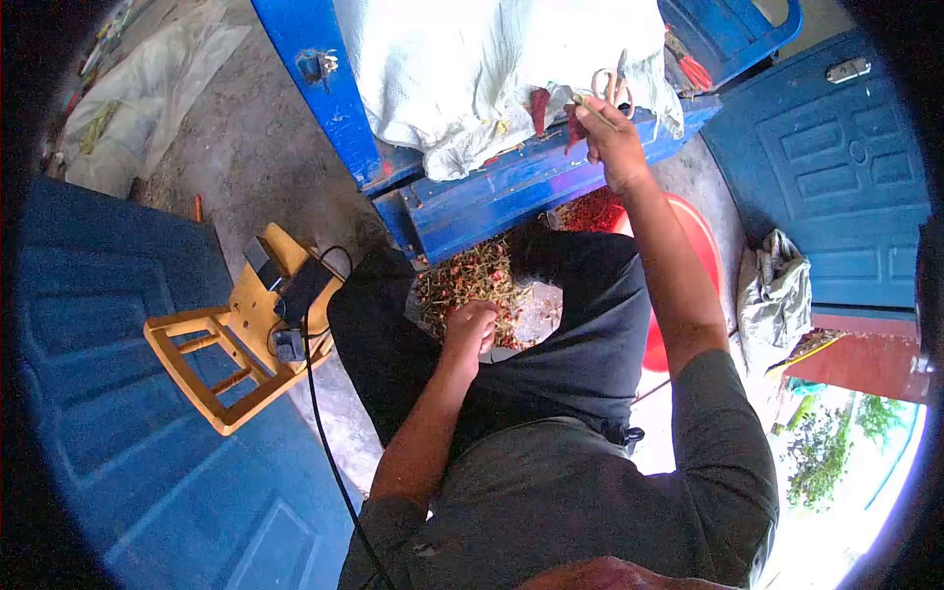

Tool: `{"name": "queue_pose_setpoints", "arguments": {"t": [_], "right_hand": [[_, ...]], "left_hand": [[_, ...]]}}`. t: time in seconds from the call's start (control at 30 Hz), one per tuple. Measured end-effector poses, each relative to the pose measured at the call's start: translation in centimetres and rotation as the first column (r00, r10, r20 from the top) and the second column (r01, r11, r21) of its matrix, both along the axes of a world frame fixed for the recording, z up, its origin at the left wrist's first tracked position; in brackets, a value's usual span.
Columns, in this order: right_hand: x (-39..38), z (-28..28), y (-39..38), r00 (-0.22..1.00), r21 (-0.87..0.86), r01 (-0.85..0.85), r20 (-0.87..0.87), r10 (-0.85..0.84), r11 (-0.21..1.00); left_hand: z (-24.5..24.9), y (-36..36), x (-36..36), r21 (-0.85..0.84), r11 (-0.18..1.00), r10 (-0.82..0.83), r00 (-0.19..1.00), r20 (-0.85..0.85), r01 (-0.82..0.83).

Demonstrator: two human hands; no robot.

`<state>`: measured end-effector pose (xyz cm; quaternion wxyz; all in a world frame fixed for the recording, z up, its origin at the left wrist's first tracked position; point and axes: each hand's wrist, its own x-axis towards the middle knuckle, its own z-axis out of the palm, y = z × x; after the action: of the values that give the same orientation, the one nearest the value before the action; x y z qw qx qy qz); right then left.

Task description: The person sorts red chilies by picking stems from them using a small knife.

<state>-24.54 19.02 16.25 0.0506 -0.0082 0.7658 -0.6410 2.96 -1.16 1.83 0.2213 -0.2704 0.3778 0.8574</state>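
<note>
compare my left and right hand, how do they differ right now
The right hand is up at the blue bench, while the left hand is nearer the body, by the reddish-brown debris. The right hand grips a thin stick-like item; the left hand is curled, and whether it holds anything is unclear. Both hands are bare.

The chair (pixel 250 313) looks smooth wood, the sack (pixel 447 69) creased woven plastic.
</note>
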Motion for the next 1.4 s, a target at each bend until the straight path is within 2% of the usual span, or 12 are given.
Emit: {"name": "queue_pose_setpoints", "arguments": {"t": [0.27,0.37,0.43,0.5,0.6,0.63,0.67,0.87,0.97,1.1,1.2,1.4], "right_hand": [[3.3,0.5,0.7,0.975,-0.201,0.134,0.2,-0.093,0.97],[6.0,-1.0,1.9,0.957,-0.203,-0.222,0.144,0.253,0.954],[10.6,-3.0,0.4,0.952,-0.018,-0.126,0.278,0.126,0.992],[14.5,-8.1,0.5,0.877,-0.207,-0.226,0.383,0.291,0.952],[20.6,-14.4,-0.1,0.969,-0.118,-0.15,0.181,0.17,0.982],[22.1,-10.8,-0.7,0.909,-0.198,-0.122,0.371,0.189,0.973],[23.4,-17.3,-0.2,0.959,-0.158,-0.244,0.109,0.263,0.957],[25.4,-11.6,-0.4,0.692,-0.433,-0.112,0.612,0.383,0.895],[25.8,-12.2,0.4,0.699,-0.488,-0.022,0.616,0.363,0.872],[26.4,-12.4,0.4,0.692,-0.533,0.081,0.638,0.337,0.842],[26.7,-12.1,0.0,0.742,-0.511,0.053,0.595,0.308,0.858],[26.5,-13.4,-0.2,0.855,-0.297,-0.4,0.22,0.47,0.867]], "left_hand": [[-0.3,0.4,-0.1,-0.057,0.998,-0.031,0.999,-0.014,0.03],[-0.6,0.3,0.0,-0.03,0.998,-0.049,0.997,-0.051,0.048],[0.0,0.3,-0.4,-0.039,0.997,-0.069,0.997,-0.033,0.068],[0.3,0.3,-0.3,-0.053,0.995,-0.089,0.996,-0.015,0.088],[1.7,1.3,-0.2,-0.21,0.978,-0.013,0.999,0.05,0.023],[1.2,1.3,0.3,-0.185,0.982,-0.02,0.999,0.032,0.026],[0.6,1.2,0.5,-0.154,0.987,-0.044,0.999,0.015,0.046],[3.0,2.7,0.5,-0.161,0.968,-0.195,0.981,-0.009,0.191],[-10.6,-0.4,-0.8,-0.004,0.973,-0.231,0.973,0.022,0.231],[-7.8,0.7,-0.9,-0.172,0.951,-0.263,0.965,-0.004,0.258],[-8.6,0.1,-1.4,0.054,0.956,-0.291,0.954,0.072,0.288],[-10.5,-0.9,-0.8,0.066,0.961,-0.277,0.948,0.16,0.27]]}}
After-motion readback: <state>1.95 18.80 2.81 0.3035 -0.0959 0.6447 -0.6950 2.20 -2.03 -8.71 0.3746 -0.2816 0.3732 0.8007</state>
